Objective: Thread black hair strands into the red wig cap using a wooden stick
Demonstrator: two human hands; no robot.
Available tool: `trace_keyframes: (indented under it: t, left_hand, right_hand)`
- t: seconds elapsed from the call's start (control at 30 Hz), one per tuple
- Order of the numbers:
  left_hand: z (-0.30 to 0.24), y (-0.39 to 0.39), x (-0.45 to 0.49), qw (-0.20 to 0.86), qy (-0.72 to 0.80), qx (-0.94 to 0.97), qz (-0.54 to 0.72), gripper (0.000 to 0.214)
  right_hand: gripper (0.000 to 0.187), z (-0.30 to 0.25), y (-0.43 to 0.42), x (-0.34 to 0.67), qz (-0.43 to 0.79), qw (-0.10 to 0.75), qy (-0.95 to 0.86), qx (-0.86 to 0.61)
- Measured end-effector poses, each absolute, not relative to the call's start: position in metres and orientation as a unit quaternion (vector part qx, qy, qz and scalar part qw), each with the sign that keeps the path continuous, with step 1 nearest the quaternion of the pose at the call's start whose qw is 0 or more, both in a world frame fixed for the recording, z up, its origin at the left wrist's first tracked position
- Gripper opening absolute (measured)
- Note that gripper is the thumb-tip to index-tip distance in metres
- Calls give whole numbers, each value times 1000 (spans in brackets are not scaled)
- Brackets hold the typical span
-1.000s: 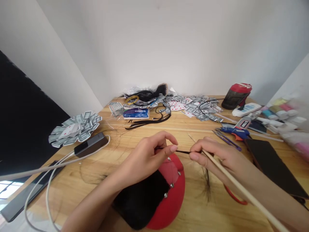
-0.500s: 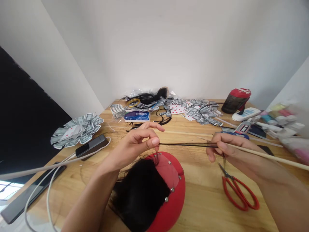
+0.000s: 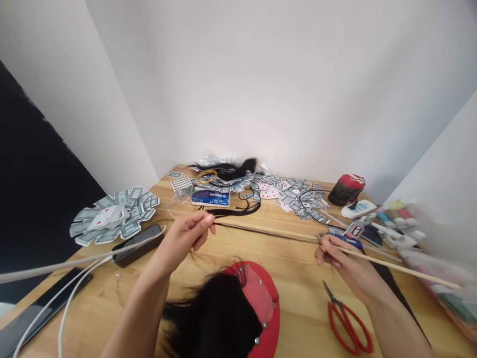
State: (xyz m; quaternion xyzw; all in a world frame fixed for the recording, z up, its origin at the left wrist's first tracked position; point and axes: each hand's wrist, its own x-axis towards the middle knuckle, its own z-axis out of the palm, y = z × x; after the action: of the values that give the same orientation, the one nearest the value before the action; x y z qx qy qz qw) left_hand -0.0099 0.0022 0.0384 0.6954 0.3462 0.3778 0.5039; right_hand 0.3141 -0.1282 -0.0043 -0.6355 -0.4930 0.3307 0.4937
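Wooden table [image 3: 301, 318], taut hair strand [image 3: 268, 233]

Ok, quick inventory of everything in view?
light wooden table: one, tan, under everything
red domed wig form: one, red, metal-studded, front centre
black hair mass: one, black, on the form
red-handled scissors: one pair, red, front right
paper playing cards: many, grey-white, fanned left, more scattered at rear
black hair bundle: one, black, rear
blue box: one, blue, rear
black rectangular device: one, black, left
long pale wooden stick: one, pale, right hand
thin black hair strand: one, black, between hands
left hand: pinching strand
right hand: pinching strand and stick
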Motion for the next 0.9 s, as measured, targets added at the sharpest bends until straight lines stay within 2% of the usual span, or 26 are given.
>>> trace_keyframes:
  t: [0.13,0.23,0.37,0.43,0.6,0.73,0.9]
  left_hand:
    - [41,23,-33,432,417,603,525,35]
    - [40,30,-33,423,429,587,541,29]
    - [30,20,-4,468,404,611,495,27]
    - [21,11,16,505,370,631,458,32]
    - [-3,0,49,589,294,655,372,51]
    - [-9,2,48,608,262,675,325,49]
    - [-7,5,41,613,223,705,280,44]
  right_hand:
    - [42,2,-115,326,220,430,-540,-690]
    - [34,14,-107,316,163,365,-590,-701]
    - [28,28,-98,267,161,279,-698,-640]
    - [27,33,-93,239,142,261,-732,-613]
    - [30,38,-80,204,57,265,-740,-616]
    - [33,35,-75,207,30,270,-720,-638]
    - [36,27,-75,214,65,265,-715,-644]
